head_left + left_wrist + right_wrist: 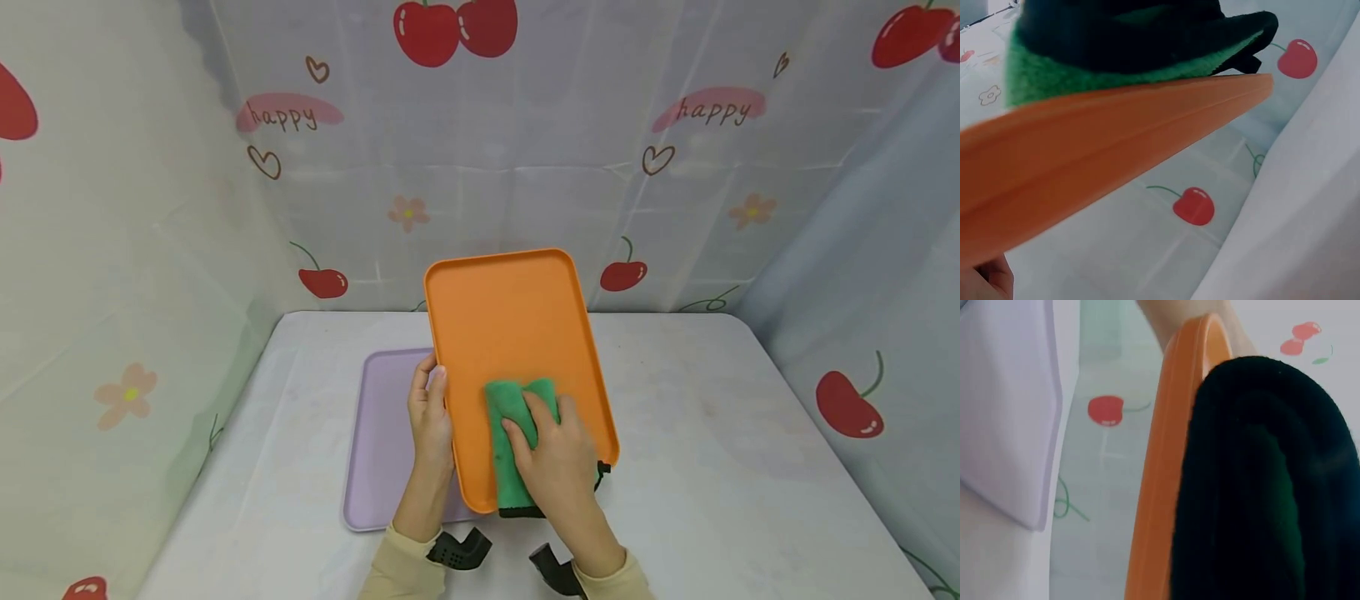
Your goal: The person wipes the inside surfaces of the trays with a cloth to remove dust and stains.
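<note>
An orange tray (510, 325) is held up off the table, its far end tilted upward. My left hand (431, 417) grips its left edge, thumb on the near face; the fingers behind are mostly hidden. On the tray's lower half, my right hand (551, 454) holds a folded green cloth (504, 442) with black trim against the surface. Seen edge-on in the left wrist view, the tray (1116, 144) has the cloth (1054, 81) lying along its upper side. The cloth's dark folded end (1210, 487) fills much of the right wrist view, right beside the tray rim (1163, 437).
A purple tray (386, 442) lies flat on the white table (712, 450), partly covered from sight by the orange one. Curtains (525, 125) printed with cherries, hearts and flowers surround the table at the back and both sides.
</note>
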Motion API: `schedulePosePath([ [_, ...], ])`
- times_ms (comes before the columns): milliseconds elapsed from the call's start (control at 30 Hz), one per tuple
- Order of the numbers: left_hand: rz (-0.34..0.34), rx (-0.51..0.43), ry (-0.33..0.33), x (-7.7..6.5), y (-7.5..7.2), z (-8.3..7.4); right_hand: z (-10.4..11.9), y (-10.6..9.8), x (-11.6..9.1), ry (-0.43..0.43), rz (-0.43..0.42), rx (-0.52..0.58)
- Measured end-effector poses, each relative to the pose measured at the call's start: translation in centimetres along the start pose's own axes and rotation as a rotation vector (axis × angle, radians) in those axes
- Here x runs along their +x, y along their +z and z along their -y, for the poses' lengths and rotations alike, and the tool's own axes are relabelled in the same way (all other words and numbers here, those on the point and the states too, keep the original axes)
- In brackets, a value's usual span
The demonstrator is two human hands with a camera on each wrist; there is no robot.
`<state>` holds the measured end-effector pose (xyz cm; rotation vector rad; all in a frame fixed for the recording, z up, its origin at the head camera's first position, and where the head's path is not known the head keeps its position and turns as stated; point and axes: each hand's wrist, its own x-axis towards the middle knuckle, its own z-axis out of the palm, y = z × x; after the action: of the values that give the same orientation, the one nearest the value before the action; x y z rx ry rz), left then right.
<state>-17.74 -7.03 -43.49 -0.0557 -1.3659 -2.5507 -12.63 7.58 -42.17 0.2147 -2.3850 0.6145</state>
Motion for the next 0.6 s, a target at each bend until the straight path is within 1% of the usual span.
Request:
schedulePosePath([
  [167, -0.008, 0.002, -0.005, 0.1, 0.0, 0.1, 1.1, 0.3, 0.0, -0.096, 0.028, 0.001],
  [267, -0.007, 0.0, -0.01, 0.1, 0.0, 0.1, 1.8, 0.4, -0.2, -0.176, 0.048, 0.001],
  [367, -0.006, -0.01, -0.014, 0.1, -0.1, 0.1, 2.3, 0.4, -0.3, -0.243, 0.05, -0.008],
  [467, 0.001, -0.022, -0.013, 0.0, -0.2, 0.2, 2.6, 0.3, -0.4, -0.267, 0.048, -0.012],
  [600, 0.005, -0.017, -0.006, 0.0, -0.2, 0.2, 2.5, 0.2, -0.4, -0.257, 0.067, -0.01],
])
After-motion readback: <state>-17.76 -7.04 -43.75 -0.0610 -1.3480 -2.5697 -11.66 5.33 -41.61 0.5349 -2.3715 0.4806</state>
